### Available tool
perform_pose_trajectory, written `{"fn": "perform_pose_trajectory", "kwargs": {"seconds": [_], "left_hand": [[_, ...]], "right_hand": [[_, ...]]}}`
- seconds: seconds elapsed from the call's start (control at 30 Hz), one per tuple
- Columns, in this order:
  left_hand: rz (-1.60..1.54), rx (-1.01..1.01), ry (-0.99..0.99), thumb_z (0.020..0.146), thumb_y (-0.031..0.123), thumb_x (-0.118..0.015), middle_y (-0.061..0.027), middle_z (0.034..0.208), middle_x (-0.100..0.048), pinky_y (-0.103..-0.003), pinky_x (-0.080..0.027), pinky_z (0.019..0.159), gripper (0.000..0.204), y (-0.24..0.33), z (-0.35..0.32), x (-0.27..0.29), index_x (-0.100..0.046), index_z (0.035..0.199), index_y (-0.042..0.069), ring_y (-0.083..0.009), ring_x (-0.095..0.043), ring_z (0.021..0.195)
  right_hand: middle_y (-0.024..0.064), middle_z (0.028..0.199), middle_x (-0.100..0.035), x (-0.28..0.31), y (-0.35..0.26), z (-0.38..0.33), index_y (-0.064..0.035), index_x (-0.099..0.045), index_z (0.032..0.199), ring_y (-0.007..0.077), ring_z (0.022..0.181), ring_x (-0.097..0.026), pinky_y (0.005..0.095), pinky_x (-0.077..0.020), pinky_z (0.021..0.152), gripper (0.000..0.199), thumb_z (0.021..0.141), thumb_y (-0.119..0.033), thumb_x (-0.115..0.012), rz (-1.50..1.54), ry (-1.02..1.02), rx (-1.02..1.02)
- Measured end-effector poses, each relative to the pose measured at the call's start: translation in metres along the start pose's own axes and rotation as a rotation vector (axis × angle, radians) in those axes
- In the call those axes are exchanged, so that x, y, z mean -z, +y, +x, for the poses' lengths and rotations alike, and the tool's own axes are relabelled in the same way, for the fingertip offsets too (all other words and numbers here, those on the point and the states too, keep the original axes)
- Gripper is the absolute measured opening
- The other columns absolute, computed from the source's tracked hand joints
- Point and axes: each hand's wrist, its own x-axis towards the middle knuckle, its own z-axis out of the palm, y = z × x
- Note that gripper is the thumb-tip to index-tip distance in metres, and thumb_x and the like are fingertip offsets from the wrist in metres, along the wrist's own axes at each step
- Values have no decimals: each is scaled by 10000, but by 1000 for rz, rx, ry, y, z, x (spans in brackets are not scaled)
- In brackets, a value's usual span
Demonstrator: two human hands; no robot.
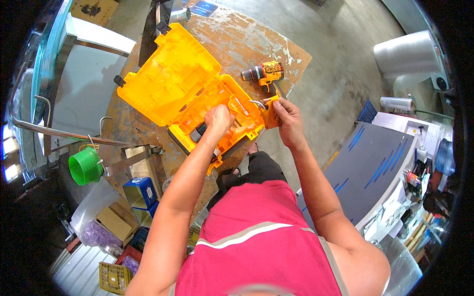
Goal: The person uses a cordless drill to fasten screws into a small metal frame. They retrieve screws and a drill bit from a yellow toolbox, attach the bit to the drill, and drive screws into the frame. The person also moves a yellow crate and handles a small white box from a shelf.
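An open yellow plastic tool case (168,74) lies on the worn table, its lid folded back to the far left. My left hand (219,120) is inside the case's lower half, fingers closed; what they hold, if anything, is hidden. Beside it a black and grey part (198,132) sits in the case. My right hand (290,121) pinches a small yellow piece (270,114) at the case's right edge. A curved grey metal hook (257,104) shows against that piece. Beyond my right hand, a yellow and black cordless drill (269,73) lies on the table.
The table (247,32) has peeling paint. A green cup (85,166) hangs from a metal rail at left, above blue bins (140,192). At right stand a dark grey board (363,167) and a large roll of clear wrap (407,53).
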Motion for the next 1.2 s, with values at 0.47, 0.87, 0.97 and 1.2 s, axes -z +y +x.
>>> {"fn": "perform_pose_trajectory", "kwargs": {"seconds": [0.47,0.87,0.97,1.2], "left_hand": [[-559,-412,94,1005,164,-618,-114,943,-709,-321,-533,780,279,-12,-74,125,-672,1211,-15,-199,-673,848],[110,-784,451,925,193,-679,-105,926,-673,-450,-517,814,118,35,-110,168,-687,945,77,-324,-644,928],[4,-767,410,930,198,-673,-105,930,-672,-450,-510,831,122,35,-108,175,-685,948,78,-319,-644,947],[-79,-786,351,925,191,-671,-104,940,-675,-446,-494,872,118,40,-93,175,-680,941,75,-317,-644,974]], "right_hand": [[-33,930,-696,-5,19,8,-3,-741,1104,33,809,-594,207,-484,740,240,1047,-203,-622,-8,-16,-85],[-7,974,-711,-32,14,11,27,-718,1149,50,839,-630,216,-522,760,264,1051,-197,-617,-8,-226,-144],[-4,977,-714,-33,11,12,28,-717,1148,55,847,-640,221,-528,764,261,1050,-191,-615,68,-247,-116],[2,998,-719,-29,11,18,25,-715,1132,66,870,-658,237,-545,788,247,1048,-185,-615,48,-245,-158]]}}
